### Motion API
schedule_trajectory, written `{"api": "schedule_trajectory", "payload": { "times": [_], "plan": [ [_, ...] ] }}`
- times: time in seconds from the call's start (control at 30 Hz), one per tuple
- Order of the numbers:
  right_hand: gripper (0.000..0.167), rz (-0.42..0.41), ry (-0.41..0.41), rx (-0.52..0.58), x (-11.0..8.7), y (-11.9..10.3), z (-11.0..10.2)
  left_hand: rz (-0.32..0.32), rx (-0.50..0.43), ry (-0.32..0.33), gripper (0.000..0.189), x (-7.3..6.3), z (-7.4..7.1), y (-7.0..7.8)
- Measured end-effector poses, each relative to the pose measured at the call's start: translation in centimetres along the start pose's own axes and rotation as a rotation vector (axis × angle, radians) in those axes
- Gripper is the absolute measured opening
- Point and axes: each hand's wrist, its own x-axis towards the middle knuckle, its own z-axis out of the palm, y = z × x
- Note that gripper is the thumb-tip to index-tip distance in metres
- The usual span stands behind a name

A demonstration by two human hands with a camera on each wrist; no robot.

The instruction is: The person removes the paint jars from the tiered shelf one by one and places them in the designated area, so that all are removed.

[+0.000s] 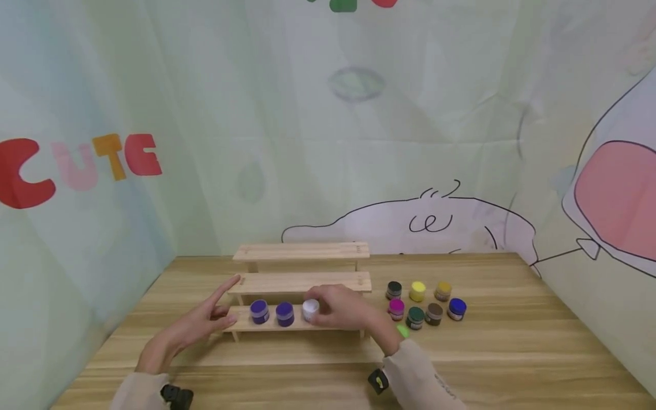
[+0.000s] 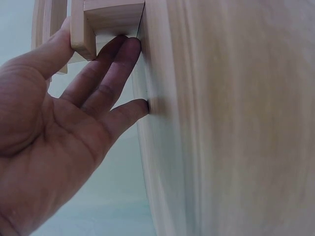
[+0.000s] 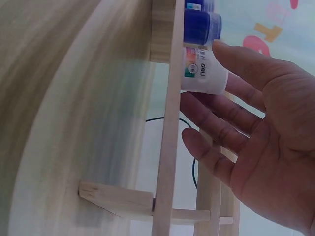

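Note:
A three-step wooden rack (image 1: 303,281) stands on the table. On its lowest step, my right hand (image 1: 340,307) pinches a white paint jar (image 1: 310,310) between thumb and fingers; in the right wrist view its base meets the board. To its left stand two purple-blue paint jars (image 1: 259,311). My left hand (image 1: 197,326) holds the rack's left end, thumb over the lowest step and index finger stretched to the middle step's corner. In the left wrist view its other fingers reach below the board (image 2: 83,29), and the little finger touches the table.
Right of the rack, several paint jars stand in loose rows, among them black (image 1: 394,290), yellow (image 1: 417,291), magenta (image 1: 396,309) and blue (image 1: 457,308). A bright green lid (image 1: 402,331) shows partly behind my right forearm. A printed curtain (image 1: 307,142) hangs behind the table.

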Motion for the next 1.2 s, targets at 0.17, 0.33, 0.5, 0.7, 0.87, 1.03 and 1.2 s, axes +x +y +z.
{"api": "schedule_trajectory", "payload": {
  "times": [0.17, 0.33, 0.5, 0.7, 0.87, 1.03, 1.2],
  "plan": [
    [0.037, 0.016, 0.010, -0.016, 0.0, -0.1, 0.1, -0.029, -0.015, -0.008, 0.086, -0.1, -0.1, 0.4],
    [0.032, 0.001, -0.004, -0.015, -0.3, 0.2, 0.0, -0.033, -0.023, -0.013, 0.086, -0.2, -0.1, 0.5],
    [0.030, -0.031, -0.037, 0.001, -0.9, 0.6, -0.5, -0.027, -0.024, -0.014, 0.086, -0.3, 0.1, 0.4],
    [0.031, -0.060, -0.084, 0.009, -1.6, 0.9, -1.6, -0.014, 0.002, 0.001, 0.087, -0.2, 0.0, 0.5],
    [0.029, -0.036, -0.122, 0.028, -2.2, 1.4, -2.4, -0.025, -0.009, 0.002, 0.086, -0.5, -0.1, 0.6],
    [0.027, 0.002, -0.126, 0.034, -3.4, 2.3, -3.2, -0.009, -0.015, -0.020, 0.086, -0.4, 0.1, 0.6],
    [0.029, 0.022, -0.090, 0.053, -4.3, 3.1, -3.6, -0.019, -0.022, -0.007, 0.085, -0.4, 0.0, 0.3]
  ]
}}
